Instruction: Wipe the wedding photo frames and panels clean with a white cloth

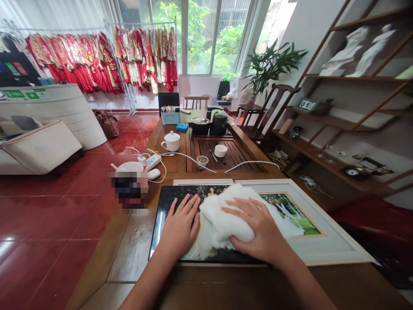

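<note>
Two hands work over a dark glossy photo panel [161, 224], which lies flat on the tabletop [129, 245] beside a white-framed picture [338, 243]; the cloth hides where the two meet. The step in hand looks like wiping. To do it well, the left hand [181, 228] should steady the panel with a flat palm, clear of the stroke, while the right hand [258, 224] moves the bunched white cloth [222, 215] in even, light passes out to the edges; a fold tucked under the fingertips would guard against smears. As for pose, both forearms reach in from the near edge, palms down. The left fingers lie slightly spread on the panel, thumb close to the cloth. The right fingers spread and curve over the cloth, gripping it from above, with the thumb at its near side.
</note>
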`<action>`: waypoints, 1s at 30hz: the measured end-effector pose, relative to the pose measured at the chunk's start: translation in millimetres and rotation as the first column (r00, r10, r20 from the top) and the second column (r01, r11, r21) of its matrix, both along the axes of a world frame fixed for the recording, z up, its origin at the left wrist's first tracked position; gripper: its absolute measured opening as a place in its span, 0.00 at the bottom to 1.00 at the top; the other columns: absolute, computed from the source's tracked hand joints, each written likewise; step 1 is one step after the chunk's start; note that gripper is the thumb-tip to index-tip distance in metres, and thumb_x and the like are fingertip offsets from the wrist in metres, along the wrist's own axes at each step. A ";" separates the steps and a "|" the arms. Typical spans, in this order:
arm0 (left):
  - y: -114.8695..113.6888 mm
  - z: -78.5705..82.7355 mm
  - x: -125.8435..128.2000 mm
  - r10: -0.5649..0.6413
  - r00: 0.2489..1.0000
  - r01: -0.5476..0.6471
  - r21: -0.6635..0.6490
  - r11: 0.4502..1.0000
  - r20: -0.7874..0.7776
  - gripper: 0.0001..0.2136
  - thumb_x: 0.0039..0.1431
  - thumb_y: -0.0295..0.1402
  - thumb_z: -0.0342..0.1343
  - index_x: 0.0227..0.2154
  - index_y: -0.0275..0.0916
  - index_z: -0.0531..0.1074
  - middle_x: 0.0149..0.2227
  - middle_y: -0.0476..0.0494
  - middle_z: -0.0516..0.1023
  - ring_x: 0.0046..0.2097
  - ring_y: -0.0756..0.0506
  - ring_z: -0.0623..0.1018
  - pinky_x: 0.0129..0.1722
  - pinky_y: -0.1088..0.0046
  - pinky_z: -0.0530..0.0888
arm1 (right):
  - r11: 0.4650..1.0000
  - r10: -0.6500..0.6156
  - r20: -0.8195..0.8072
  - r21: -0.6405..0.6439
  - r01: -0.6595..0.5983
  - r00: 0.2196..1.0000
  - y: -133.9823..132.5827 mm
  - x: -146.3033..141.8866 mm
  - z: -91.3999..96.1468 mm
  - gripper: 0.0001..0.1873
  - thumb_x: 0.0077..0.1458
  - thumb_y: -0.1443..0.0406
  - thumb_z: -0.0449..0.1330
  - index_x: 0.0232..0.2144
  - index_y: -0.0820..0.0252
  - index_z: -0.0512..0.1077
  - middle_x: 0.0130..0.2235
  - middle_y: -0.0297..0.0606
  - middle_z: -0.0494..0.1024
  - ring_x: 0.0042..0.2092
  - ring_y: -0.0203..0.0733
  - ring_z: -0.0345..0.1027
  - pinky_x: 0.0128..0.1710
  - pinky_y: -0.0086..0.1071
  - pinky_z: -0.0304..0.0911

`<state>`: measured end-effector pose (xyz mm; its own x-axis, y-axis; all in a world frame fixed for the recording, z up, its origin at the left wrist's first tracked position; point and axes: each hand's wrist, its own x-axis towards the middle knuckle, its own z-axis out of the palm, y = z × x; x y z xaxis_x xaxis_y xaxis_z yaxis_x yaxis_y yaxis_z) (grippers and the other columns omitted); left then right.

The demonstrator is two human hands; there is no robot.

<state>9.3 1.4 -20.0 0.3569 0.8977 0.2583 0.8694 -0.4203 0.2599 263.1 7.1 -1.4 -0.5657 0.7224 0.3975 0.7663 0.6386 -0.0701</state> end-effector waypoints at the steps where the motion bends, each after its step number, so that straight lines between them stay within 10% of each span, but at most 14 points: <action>1: -0.2 -0.4 0.0 0.000 1.000 0.000 0.004 1.000 0.001 0.21 0.69 0.33 0.42 0.63 0.44 0.59 0.66 0.51 0.59 0.68 0.42 0.57 0.65 0.50 0.56 | 1.000 0.000 0.015 -0.001 0.000 1.000 -11.8 1.4 -0.9 0.33 0.47 0.56 0.63 0.57 0.44 0.67 0.58 0.36 0.70 0.59 0.57 0.62 0.58 0.53 0.50; 8: -1.1 -2.5 -0.5 -0.010 1.000 0.009 0.017 1.000 0.013 0.21 0.69 0.34 0.42 0.64 0.45 0.59 0.66 0.50 0.60 0.68 0.43 0.57 0.66 0.49 0.55 | 1.000 0.012 0.055 0.023 -0.013 0.998 -48.8 9.6 -8.3 0.37 0.45 0.55 0.63 0.60 0.43 0.64 0.59 0.34 0.69 0.58 0.58 0.63 0.57 0.53 0.50; 22: -0.7 -1.6 -0.2 -0.009 1.000 0.008 0.015 1.000 0.017 0.21 0.69 0.33 0.42 0.64 0.44 0.58 0.66 0.49 0.60 0.68 0.42 0.57 0.65 0.48 0.55 | 0.994 -0.099 -0.086 0.045 0.103 0.991 63.2 -8.3 1.3 0.29 0.51 0.52 0.60 0.55 0.50 0.69 0.54 0.39 0.74 0.55 0.54 0.66 0.54 0.50 0.56; 30: 0.2 -1.9 0.3 0.009 0.999 -0.010 0.019 1.000 0.035 0.21 0.69 0.34 0.43 0.64 0.45 0.59 0.66 0.50 0.61 0.67 0.43 0.58 0.66 0.50 0.55 | 0.991 -0.108 -0.065 0.071 0.113 0.992 2.6 1.0 -10.2 0.30 0.50 0.52 0.62 0.56 0.49 0.68 0.56 0.40 0.72 0.57 0.57 0.63 0.54 0.51 0.56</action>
